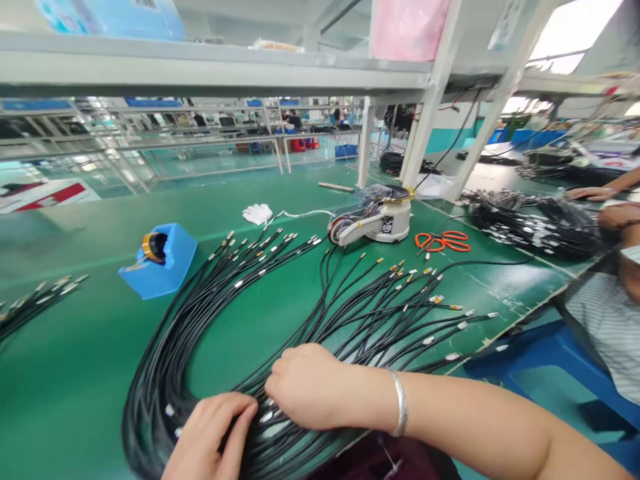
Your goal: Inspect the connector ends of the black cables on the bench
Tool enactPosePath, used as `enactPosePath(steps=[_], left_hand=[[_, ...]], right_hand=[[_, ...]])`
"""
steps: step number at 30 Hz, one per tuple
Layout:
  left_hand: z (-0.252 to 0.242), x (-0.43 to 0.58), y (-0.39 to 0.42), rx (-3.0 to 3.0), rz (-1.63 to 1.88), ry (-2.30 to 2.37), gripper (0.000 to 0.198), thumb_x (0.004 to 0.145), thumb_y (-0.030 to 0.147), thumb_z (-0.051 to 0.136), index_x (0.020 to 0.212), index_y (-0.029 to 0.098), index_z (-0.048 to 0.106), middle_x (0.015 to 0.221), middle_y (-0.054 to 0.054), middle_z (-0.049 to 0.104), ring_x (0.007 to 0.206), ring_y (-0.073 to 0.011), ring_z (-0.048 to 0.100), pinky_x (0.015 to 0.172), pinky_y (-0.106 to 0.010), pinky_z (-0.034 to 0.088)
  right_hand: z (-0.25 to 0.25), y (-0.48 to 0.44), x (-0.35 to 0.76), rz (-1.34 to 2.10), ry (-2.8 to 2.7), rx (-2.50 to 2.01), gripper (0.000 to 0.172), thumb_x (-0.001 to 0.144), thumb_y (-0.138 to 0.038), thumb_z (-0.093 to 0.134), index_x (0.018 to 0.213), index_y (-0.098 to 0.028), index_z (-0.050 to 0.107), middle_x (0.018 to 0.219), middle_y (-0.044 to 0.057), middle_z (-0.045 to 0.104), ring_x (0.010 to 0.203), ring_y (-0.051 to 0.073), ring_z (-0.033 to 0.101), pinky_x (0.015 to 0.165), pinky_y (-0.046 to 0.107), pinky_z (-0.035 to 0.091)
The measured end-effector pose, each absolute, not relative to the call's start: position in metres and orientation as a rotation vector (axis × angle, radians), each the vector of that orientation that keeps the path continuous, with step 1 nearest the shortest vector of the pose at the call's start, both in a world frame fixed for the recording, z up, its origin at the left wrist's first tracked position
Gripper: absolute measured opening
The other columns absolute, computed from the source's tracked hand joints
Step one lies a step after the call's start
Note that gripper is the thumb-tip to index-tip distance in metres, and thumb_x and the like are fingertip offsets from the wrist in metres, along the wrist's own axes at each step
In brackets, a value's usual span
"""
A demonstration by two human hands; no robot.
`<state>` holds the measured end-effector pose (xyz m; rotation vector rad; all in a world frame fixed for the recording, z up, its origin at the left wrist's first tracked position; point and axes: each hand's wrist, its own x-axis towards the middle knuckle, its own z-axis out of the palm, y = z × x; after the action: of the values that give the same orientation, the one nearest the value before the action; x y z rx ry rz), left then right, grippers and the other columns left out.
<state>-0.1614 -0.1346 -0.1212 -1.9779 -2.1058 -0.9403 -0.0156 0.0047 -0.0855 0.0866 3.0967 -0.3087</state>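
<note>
A large bundle of black cables curves in a U across the green bench, with small white and tan tags near its ends. My right hand, below a silver bangle, is curled closed over cables at the front of the bend; its fingertips are mostly hidden. Just left of it, my left hand has thumb and forefinger drawn together on the same cables. The exact strands between my fingers cannot be made out.
Around the bundle are a blue tape dispenser, a white glove, a round white tape machine and orange-handled scissors. A co-worker sits at the right beside heaped cables. A shelf beam crosses above.
</note>
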Motion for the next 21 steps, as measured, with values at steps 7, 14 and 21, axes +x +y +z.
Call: enactPosePath(steps=[7,14,21], left_hand=[[-0.119,-0.139,-0.141,-1.974,-0.838,-2.285,0.021,0.092,0.021,0.048,0.091,0.019,0.069,0.087,-0.004,0.064,0.085,-0.0182,0.057,0.076,-0.031,0.048],[-0.117,-0.135,-0.14,-2.066,-0.735,-2.364,0.021,0.093,0.018,0.048,0.097,0.017,0.069,0.086,-0.005,0.057,0.082,-0.0197,0.049,0.073,-0.034,0.045],[-0.124,-0.136,-0.14,-2.048,-0.781,-2.413,0.025,0.095,0.018,0.042,0.079,0.016,0.062,0.082,-0.005,0.054,0.081,-0.0204,0.047,0.073,-0.036,0.042]], right_hand=[[-0.085,0.002,-0.018,-0.178,3.09,0.042,0.016,0.085,-0.013,0.052,0.084,-0.012,0.068,0.086,0.01,0.067,0.082,0.024,0.063,0.072,0.034,0.048],[-0.072,0.011,-0.024,-0.279,3.026,0.018,0.018,0.081,-0.021,0.053,0.082,-0.013,0.069,0.085,0.01,0.069,0.08,0.023,0.064,0.069,0.03,0.046],[-0.079,0.01,-0.021,-0.378,3.063,-0.007,0.018,0.085,-0.028,0.054,0.087,-0.015,0.067,0.086,0.007,0.069,0.083,0.022,0.063,0.075,0.031,0.045]])
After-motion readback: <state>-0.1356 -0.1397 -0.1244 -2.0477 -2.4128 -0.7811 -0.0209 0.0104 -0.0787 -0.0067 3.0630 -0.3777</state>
